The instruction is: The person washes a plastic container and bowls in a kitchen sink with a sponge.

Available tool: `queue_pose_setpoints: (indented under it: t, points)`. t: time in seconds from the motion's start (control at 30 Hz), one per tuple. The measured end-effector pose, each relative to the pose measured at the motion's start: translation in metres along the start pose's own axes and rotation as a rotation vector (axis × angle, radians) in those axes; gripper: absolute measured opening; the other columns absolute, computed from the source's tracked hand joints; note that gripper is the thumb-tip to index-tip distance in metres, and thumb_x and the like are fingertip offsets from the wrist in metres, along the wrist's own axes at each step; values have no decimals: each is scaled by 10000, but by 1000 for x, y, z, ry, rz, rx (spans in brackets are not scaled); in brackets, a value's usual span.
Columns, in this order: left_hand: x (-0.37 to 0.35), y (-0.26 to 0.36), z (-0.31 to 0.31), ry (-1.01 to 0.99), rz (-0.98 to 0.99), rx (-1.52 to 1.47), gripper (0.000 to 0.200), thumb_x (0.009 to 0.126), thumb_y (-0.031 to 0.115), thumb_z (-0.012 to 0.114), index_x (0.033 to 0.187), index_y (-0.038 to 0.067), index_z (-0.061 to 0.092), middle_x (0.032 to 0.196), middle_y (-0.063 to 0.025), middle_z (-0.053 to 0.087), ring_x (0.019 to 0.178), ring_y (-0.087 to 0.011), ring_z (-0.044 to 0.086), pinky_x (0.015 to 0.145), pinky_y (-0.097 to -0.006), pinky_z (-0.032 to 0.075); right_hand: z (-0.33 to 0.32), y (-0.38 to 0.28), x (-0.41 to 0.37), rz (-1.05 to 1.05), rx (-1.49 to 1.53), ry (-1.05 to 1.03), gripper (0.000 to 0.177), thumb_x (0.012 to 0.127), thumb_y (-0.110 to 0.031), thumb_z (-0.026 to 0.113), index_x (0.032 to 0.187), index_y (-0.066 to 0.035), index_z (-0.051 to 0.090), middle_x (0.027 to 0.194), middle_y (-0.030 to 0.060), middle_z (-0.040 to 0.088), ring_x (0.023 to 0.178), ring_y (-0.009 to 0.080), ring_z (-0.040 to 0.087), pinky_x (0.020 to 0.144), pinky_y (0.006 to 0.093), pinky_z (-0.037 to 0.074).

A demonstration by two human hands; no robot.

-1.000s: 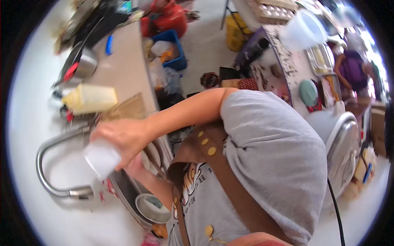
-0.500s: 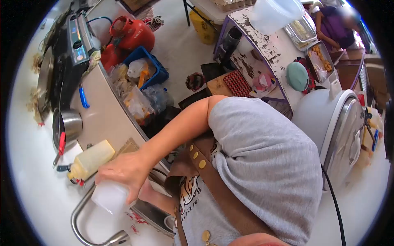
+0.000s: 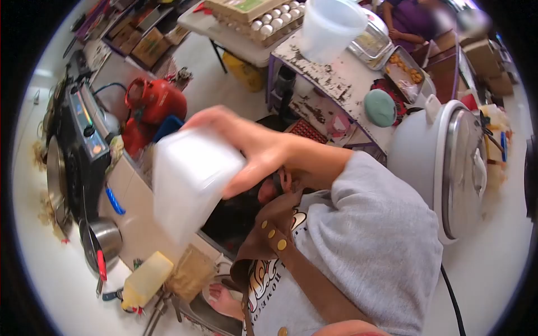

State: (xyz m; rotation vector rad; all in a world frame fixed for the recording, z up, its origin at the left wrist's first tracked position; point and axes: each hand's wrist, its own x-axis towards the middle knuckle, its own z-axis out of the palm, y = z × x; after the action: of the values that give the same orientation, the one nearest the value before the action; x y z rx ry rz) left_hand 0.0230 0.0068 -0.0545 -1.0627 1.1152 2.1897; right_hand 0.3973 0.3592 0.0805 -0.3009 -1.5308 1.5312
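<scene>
Obs.: right hand (image 3: 249, 151) holds a translucent white tub (image 3: 188, 182) in the air. The fingers are wrapped over its top edge and the thumb sits underneath. The tub is tilted, blurred by motion and clear of every surface. It hangs above the near edge of the worktop (image 3: 134, 210), with the red gas cylinder (image 3: 154, 101) behind it.

Left hand (image 3: 223, 299): only partly seen, low by the sink edge. Cannot tell how its fingers stand or whether they hold anything.

On the worktop: yellow squeeze bottle (image 3: 147, 280) lying down, small steel pot (image 3: 103, 238), stove (image 3: 84, 140) further along. Rice cooker (image 3: 443, 162) stands to the person's right. Another person (image 3: 414, 19) is at the far table, well apart.

Step, judged: a carry, with the tub lifted and in transit in one hand. Contents cannot be made out.

Note on handling: the grip takes one rim only, so the tub would need levelling before any set-down. The free stretch of worktop between pot and bottle is narrow.
</scene>
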Motion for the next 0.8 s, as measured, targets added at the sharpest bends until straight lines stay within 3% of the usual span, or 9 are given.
queue_pose_setpoints:
  t: [0.1,0.13,0.17,0.23,0.33,0.43,0.57,0.63,0.8]
  points:
    - [-8,-6,12,5,4,129,319,914,217,472,1121,-26,468,1137,-134,512,1045,-244,519,893,-421,449,-37,-33,-50,54,-197,280,933,620,-157,805,1365,-76,250,1258,121,422,1148,206,449,944,363,388]
    - [-2,-7,13,1,4,165,309,910,215,476,1106,-24,473,1118,-133,516,1030,-243,522,882,-417,452,-44,-53,-65,161,-380,332,911,634,-149,798,1364,-77,259,1257,117,426,1143,204,458,942,354,391]
    - [5,-11,15,-22,19,212,300,905,212,481,1091,-23,477,1098,-131,519,1014,-243,526,871,-413,455,-55,-54,-79,112,-568,394,908,627,-150,804,1360,-77,272,1234,126,452,1125,216,483,932,358,408]
    - [14,-15,16,-45,35,285,282,896,207,491,1061,-21,485,1059,-127,525,984,-242,533,849,-405,461,-56,-81,-96,385,-794,511,900,616,-152,808,1351,-73,294,1220,145,466,1126,232,488,945,374,408]
    - [22,-21,23,-70,66,370,256,882,200,505,1016,-18,497,1001,-122,535,939,-241,543,816,-394,471,-72,-74,-115,719,-814,618,874,618,-189,795,1337,-68,314,1219,168,466,1146,262,478,978,379,386]
    - [29,-10,24,-86,81,409,232,868,193,519,971,-14,509,943,-116,544,893,-240,554,783,-382,480,-104,-5,-158,725,-1061,664,869,604,-297,772,1320,-51,347,1208,191,467,1147,337,476,974,389,405]
    - [28,20,17,-87,135,435,203,849,183,538,912,-10,526,865,-109,557,832,-238,568,738,-366,492,-120,86,-213,782,-1414,885,775,621,-231,746,1276,-50,373,1194,196,470,1122,375,449,955,435,396]
    - [18,29,15,-144,135,443,191,840,178,547,882,-7,534,826,-106,563,802,-237,575,716,-358,498,-127,114,-232,683,-1450,966,749,648,-139,719,1286,-38,339,1190,216,450,1139,394,426,963,449,384]
    - [6,14,16,-23,153,419,219,865,230,544,927,22,514,896,-103,552,873,-260,561,755,-397,504,-149,158,-257,544,-1333,1115,777,668,-48,679,1324,0,265,1228,241,402,1174,417,401,1010,447,343]
